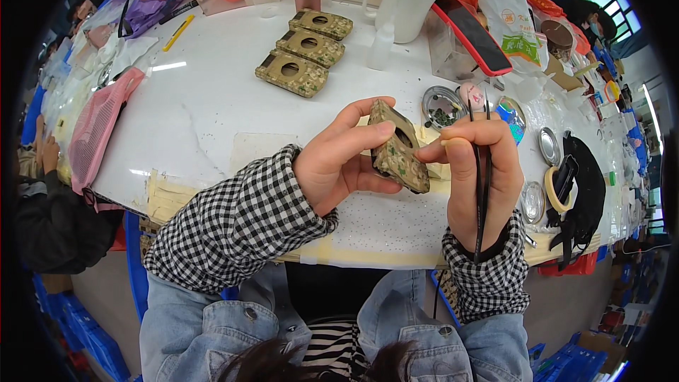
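My left hand (336, 159) is closed around a camouflage-patterned plastic shell (396, 147), tilted up above the table, with a round opening in its face. In my right hand (488, 163) is a pair of black tweezers (482, 198), points upward and away from the shell. My right index fingertip rests at the shell's right edge; whether something tiny is under it I cannot make out. Farther back, three similar camouflage shells (300, 53) lie in a stepped row, each with a round hole. Just beyond my right hand sits a round tin (443, 107) with small dark green bits inside.
A white mug (407, 3) with a silver rim and a red-edged phone (472, 35) stand at the back. To the left lie a pink mesh pouch (106, 124) and a yellow pen (178, 33). Black cloth (585, 194) and round metal lids (549, 146) are at the right. Another person's hand (49, 152) shows far left.
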Demonstrator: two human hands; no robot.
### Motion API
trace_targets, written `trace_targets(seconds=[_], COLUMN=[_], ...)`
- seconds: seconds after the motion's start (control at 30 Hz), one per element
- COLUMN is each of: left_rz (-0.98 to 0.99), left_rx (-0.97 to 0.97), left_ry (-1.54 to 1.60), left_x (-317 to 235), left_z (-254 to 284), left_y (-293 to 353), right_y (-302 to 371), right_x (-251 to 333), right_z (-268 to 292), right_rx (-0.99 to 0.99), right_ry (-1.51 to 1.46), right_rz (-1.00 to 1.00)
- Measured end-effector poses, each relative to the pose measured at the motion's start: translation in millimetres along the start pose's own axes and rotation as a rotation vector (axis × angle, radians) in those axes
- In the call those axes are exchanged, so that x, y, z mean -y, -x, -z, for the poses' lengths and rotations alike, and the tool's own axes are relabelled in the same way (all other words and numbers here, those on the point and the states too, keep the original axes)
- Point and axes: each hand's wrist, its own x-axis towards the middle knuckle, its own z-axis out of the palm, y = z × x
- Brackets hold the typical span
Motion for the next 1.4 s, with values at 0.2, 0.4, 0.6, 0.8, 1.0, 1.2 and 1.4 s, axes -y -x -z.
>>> trace_targets(seconds=[0.2, 0.4, 0.6, 0.8, 1.0, 1.2, 1.4], left_rz=[0.005, 0.012, -0.006, -0.057, -0.084, -0.106, -0.095], left_rx=[-0.005, -0.002, -0.044, -0.108, -0.103, -0.067, -0.005], left_ry=[-0.007, -0.010, -0.075, -0.047, 0.018, 0.137, 0.166], left_x=[-0.6, -1.5, 0.1, -0.5, 2.5, 2.2, 2.1], left_z=[-0.6, -0.1, -1.3, 0.6, 3.6, 2.5, 2.4], left_y=[0.4, 0.6, -0.5, -0.8, -3.1, -0.8, -0.6], right_y=[0.6, 0.2, 2.8, 12.1, 12.8, 10.5, 9.3], right_x=[1.6, 5.1, 7.0, -8.0, -18.2, 4.2, 7.6], right_z=[-1.2, 0.5, 11.6, 31.5, 31.6, 30.2, 18.8], right_rx=[0.000, 0.021, -0.134, -0.103, 0.017, -0.201, -0.162], right_ry=[-0.036, -0.082, -0.069, 0.591, 0.757, 0.613, 0.232], right_rz=[-0.023, -0.072, -0.104, 0.067, 0.157, 0.198, 0.202])
